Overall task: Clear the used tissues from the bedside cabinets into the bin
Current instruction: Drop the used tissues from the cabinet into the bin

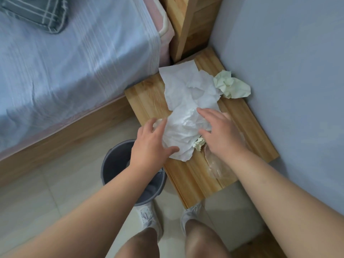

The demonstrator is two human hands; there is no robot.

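Observation:
Crumpled white tissues lie spread over the wooden bedside cabinet top. A pale green crumpled tissue sits at the far right by the wall, and a smaller green scrap pokes out under the white pile. My left hand rests with spread fingers on the left side of the nearest white tissue. My right hand lies with spread fingers on its right side. A grey bin stands on the floor at the cabinet's left front, partly hidden by my left forearm.
A bed with a light blue sheet borders the cabinet on the left, with a wooden headboard behind. The blue-grey wall closes the right side. A clear plastic wrapper lies on the cabinet under my right wrist. My feet stand on the tiled floor.

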